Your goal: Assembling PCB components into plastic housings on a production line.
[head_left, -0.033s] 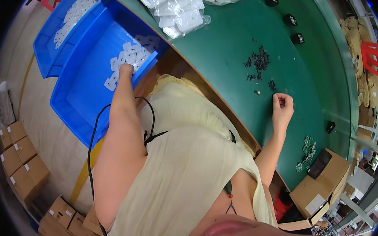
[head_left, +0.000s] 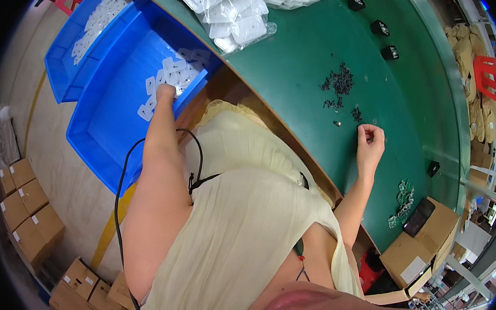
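Note:
My left hand (head_left: 165,92) reaches into a blue plastic bin (head_left: 101,108) on the left, over a loose group of flat white plastic pieces (head_left: 173,73) with small dark marks. Its fingers point away from me and are hidden behind the back of the hand. Above the green table (head_left: 317,141), my right hand (head_left: 371,140) is closed, thumb and fingertips brought together. Whatever may lie in that pinch is too small to name. Just beyond it are a little cluster of tiny black parts (head_left: 356,114) and a larger scatter of black parts (head_left: 338,81).
Clear bags of white pieces (head_left: 243,15) lie at the table's far edge. Several black blocks (head_left: 379,27) line the right side. Small shiny parts (head_left: 404,201) and an open cardboard box (head_left: 424,246) sit near right. A second blue bin (head_left: 61,70) stands behind the first.

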`<state>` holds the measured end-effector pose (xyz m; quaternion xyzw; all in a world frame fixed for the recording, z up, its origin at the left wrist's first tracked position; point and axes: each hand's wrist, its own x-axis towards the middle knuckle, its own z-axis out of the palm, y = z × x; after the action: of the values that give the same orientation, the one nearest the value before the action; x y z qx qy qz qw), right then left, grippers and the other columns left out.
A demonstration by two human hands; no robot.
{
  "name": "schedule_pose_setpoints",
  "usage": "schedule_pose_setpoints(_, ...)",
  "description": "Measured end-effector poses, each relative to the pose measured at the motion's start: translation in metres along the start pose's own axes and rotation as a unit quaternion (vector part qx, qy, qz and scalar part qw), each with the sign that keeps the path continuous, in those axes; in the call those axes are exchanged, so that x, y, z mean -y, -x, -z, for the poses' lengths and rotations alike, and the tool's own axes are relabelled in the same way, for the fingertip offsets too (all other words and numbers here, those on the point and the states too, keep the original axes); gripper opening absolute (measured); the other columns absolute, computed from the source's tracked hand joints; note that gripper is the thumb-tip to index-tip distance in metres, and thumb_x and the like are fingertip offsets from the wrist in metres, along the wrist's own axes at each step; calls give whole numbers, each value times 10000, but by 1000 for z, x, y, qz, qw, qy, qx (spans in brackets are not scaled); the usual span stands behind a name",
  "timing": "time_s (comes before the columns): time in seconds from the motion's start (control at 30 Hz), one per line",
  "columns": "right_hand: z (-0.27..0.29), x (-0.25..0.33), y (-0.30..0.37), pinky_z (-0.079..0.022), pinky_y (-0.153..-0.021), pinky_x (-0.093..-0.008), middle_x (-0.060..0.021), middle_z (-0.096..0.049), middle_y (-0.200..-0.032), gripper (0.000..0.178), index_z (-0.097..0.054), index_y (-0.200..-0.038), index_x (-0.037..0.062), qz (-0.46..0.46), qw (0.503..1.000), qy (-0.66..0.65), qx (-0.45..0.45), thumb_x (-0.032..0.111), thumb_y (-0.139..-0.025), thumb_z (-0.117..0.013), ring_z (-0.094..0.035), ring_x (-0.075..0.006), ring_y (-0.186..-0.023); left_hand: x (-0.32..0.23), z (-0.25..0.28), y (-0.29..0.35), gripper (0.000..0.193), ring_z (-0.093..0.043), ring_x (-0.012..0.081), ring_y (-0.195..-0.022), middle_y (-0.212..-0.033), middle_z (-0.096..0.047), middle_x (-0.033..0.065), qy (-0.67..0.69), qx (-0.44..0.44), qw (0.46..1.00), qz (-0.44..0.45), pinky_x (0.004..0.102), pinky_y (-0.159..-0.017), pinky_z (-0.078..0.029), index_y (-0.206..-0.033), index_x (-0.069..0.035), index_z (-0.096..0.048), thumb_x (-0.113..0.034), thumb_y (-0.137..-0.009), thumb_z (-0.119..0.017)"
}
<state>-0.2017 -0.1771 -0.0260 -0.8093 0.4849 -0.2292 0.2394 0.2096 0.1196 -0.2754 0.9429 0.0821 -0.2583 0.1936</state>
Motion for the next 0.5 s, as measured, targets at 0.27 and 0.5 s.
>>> schedule_pose_setpoints(0.27,0,6,-3,-427,-586,-255,-44,-497,-784,104,-564,-789,29,31,999,38,-9,68,-742,-649,-471,-136,-622,-78,87,43,208,-553,273,-710,-853,-551,123,195,-431,829,-297,381,-684,-451,-975,-88,-598,-102,-790,-504)
schedule_pose_setpoints(0.5,-2,2,-4,-430,-586,-277,-52,-507,-729,92,-539,-755,17,14,1000,10,-11,66,-765,-616,-485,-150,-604,-195,134,187,160,-543,193,-744,-841,-577,66,262,-328,672,-610,267,-623,-443,-905,-49,-613,13,-779,-535)
